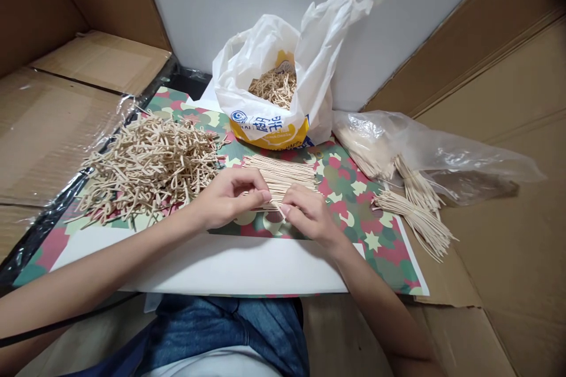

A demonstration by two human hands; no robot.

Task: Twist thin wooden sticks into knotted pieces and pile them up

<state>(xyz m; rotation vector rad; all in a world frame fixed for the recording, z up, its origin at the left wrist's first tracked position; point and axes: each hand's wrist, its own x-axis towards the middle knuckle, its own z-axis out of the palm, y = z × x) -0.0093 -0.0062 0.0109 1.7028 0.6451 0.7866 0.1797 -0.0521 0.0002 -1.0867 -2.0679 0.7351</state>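
Note:
My left hand [230, 195] and my right hand [309, 212] meet at the near end of a flat row of thin wooden sticks [283, 174] lying on a camouflage-patterned board [354, 200]. Both hands have their fingers curled, and their fingertips pinch a few sticks [272, 206] between them. A big loose heap of joined wooden stick pieces [148, 168] lies just left of my left hand.
A white plastic bag [283, 88] with more stick pieces stands at the back. A clear plastic bag [424, 150] and bundles of straight sticks [420, 218] lie at the right. Cardboard sheets surround the board. A white sheet [212, 265] lies near my lap.

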